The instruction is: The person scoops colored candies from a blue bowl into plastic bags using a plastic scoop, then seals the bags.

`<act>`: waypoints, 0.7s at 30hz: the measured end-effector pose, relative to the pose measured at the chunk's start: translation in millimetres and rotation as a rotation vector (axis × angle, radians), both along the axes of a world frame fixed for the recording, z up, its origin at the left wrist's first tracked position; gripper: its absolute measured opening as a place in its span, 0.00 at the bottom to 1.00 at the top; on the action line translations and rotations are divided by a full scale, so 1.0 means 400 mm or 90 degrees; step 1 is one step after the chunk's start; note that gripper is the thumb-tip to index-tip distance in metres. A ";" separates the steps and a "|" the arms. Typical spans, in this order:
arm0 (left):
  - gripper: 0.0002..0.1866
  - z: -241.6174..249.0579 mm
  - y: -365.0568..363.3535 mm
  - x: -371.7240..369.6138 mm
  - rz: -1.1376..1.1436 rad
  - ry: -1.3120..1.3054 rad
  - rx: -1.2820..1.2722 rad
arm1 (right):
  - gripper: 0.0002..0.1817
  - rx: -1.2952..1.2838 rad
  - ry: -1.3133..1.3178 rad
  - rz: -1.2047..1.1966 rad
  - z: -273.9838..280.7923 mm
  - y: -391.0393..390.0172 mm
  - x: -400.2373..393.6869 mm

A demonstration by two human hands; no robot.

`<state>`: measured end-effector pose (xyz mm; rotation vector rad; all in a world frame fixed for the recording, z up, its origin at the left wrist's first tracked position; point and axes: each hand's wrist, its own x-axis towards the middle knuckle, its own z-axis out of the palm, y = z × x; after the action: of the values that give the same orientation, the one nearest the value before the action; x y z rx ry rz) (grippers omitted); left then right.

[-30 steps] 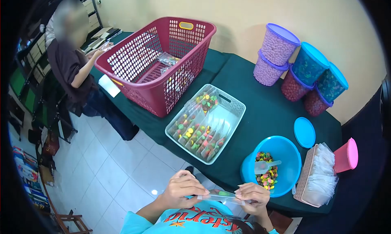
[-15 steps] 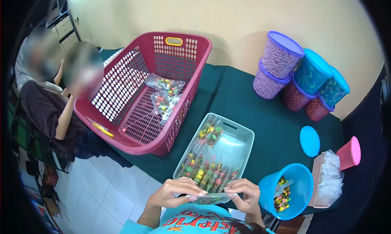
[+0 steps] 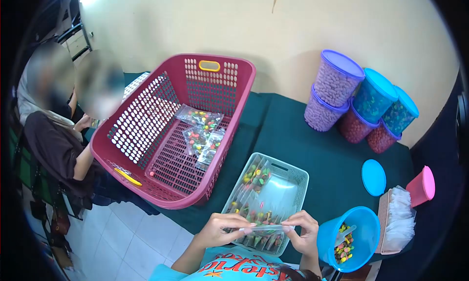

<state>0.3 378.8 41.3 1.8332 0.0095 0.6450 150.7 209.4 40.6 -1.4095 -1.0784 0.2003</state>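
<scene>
A clear plastic bag (image 3: 267,228) is stretched level between my two hands, over the near end of a pale grey-green tray (image 3: 299,203). My left hand (image 3: 222,230) pinches the bag's left end between thumb and fingers. At the opposite end, my right hand (image 3: 304,233) pinches it the same way. The bag is seen nearly edge-on, so its contents are hard to make out. Beneath and beyond it, several filled bags of colourful candies (image 3: 255,176) stand packed along the tray's left side and near end.
A maroon laundry basket (image 3: 246,85) with several candy bags is at left. A blue bucket (image 3: 366,247) holds loose candies and a scoop; beside it are empty bags (image 3: 400,212) and a pink container (image 3: 421,185). Lidded tubs (image 3: 337,80) stand behind. Another person (image 3: 58,149) is at far left.
My hands have risen slightly with the bag, whose top edge now looks straighter and tauter. The whole scene sits lower in the view. The other person's hand has shifted.
</scene>
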 end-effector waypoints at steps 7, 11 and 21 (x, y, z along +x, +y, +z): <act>0.08 -0.031 -0.089 -0.019 0.116 0.011 -0.035 | 0.04 -0.062 0.088 0.020 0.001 -0.044 -0.009; 0.08 -0.014 -0.167 -0.039 0.163 0.006 -0.045 | 0.01 -0.011 0.030 0.012 -0.001 -0.089 -0.023; 0.09 -0.033 -0.341 -0.088 0.252 -0.028 -0.055 | 0.06 -0.031 0.243 0.085 0.023 -0.214 -0.057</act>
<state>-34.9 242.5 27.9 1.7459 0.3738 0.9439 127.9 123.7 49.6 -1.2763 -0.8532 0.5723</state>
